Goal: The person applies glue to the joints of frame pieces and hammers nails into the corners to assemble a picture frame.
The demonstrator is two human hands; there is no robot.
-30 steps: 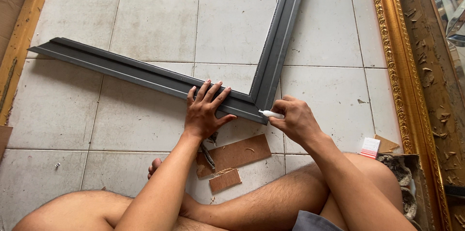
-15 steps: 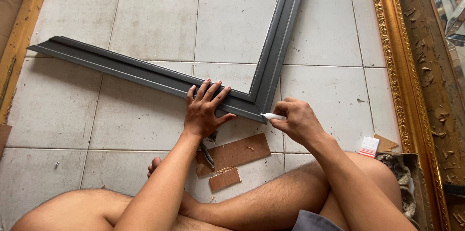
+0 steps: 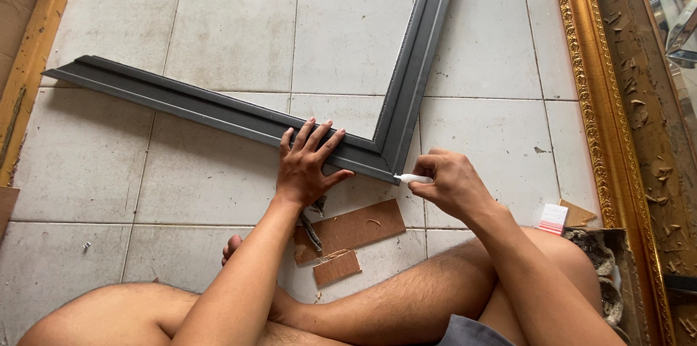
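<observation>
Two grey frame mouldings (image 3: 218,110) meet in a mitred corner on the tiled floor. My left hand (image 3: 305,164) lies flat with fingers spread on the left moulding, just beside the corner. My right hand (image 3: 450,186) grips a small white tube (image 3: 412,179), and its tip touches the outer point of the corner joint. The second moulding (image 3: 421,48) runs up and away to the top edge. I sit cross-legged behind the joint.
Two brown board offcuts (image 3: 352,228) and a dark tool (image 3: 312,230) lie under my left wrist. A small white and red box (image 3: 553,218) sits at right. An ornate gold frame (image 3: 581,84) stands along the right side, a wooden edge (image 3: 29,70) along the left.
The white tube's tip has closed in slightly on the corner joint. My left hand stays pressed on the moulding.
</observation>
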